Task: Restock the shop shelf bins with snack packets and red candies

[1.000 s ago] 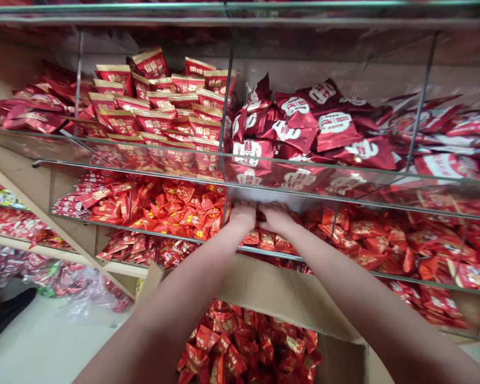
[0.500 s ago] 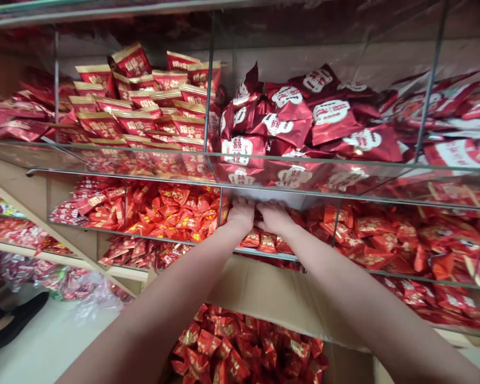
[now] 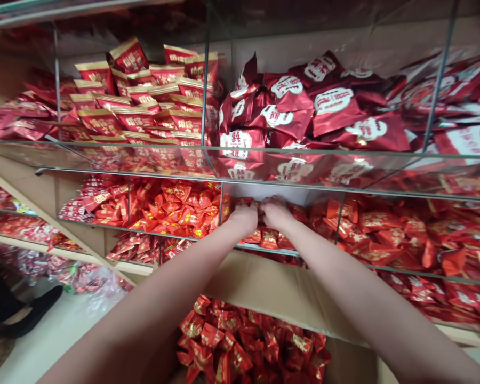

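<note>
Both hands reach into the middle compartment of the lower glass shelf, among small red packets (image 3: 269,238). My left hand (image 3: 245,216) has its fingers curled down on the packets beside the compartment's left divider. Close to its right, my right hand (image 3: 277,212) bends its fingers inward over the same packets. Whether either hand grips a packet is hidden. Below my forearms, an open cardboard box (image 3: 280,288) holds many red packets with gold print (image 3: 212,336).
The upper shelf edge (image 3: 304,154) runs just above my hands. Gold-edged packets (image 3: 136,120) and dark red packets (image 3: 332,106) fill its compartments. More red packets (image 3: 384,224) lie right of my hands. A person's black shoe (image 3: 40,312) is at the lower left.
My fingers, which lay stretched toward the back of the compartment, are now curled inward, and my hands are slightly nearer each other. The view has shifted slightly.
</note>
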